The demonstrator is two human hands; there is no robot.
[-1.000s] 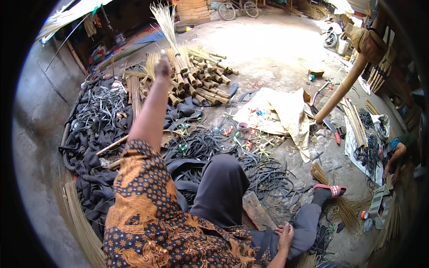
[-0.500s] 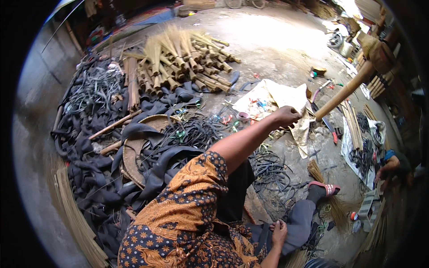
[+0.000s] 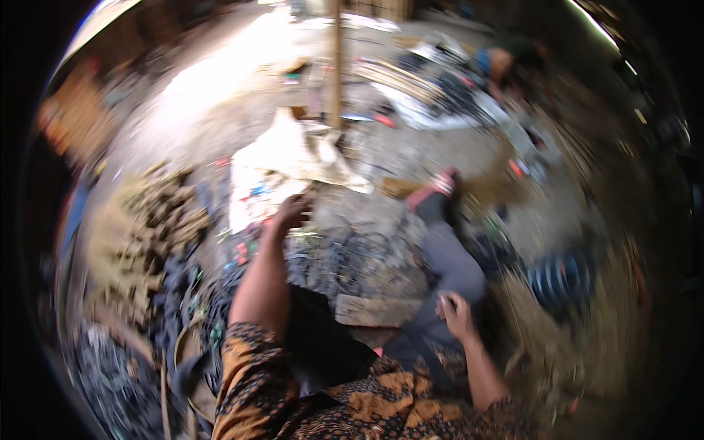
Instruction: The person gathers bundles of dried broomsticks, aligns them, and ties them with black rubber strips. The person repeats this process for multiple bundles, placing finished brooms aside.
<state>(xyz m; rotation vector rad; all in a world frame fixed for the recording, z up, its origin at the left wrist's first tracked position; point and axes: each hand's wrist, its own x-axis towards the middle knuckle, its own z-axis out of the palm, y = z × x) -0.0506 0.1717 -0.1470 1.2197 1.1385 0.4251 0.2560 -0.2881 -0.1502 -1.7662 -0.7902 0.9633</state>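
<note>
My left hand (image 3: 292, 213) reaches forward over the floor, just short of a cream cloth (image 3: 282, 154) with small coloured scraps on it. Motion smears its fingers, and I cannot see anything held in them. My right hand (image 3: 456, 315) rests by the knee of my grey trouser leg (image 3: 449, 253), fingers curled closed; what they hold, if anything, is hidden. Thin black rubber strips (image 3: 334, 257) lie tangled on the floor between my legs and the cloth. A wooden board (image 3: 378, 310) lies close in front of my lap.
Bundled grass brooms (image 3: 147, 235) are heaped at the left, above black rubber pieces (image 3: 117, 381) and a round woven tray (image 3: 183, 348). An upright pole (image 3: 336, 66) stands beyond the cloth. Another person (image 3: 499, 64) works at the far right, beside a pale sheet (image 3: 433, 117).
My view has swung to the right, so the broom heap and cloth now appear farther left, and everything is blurred. My left arm stays stretched forward; my right hand remains by the knee.
</note>
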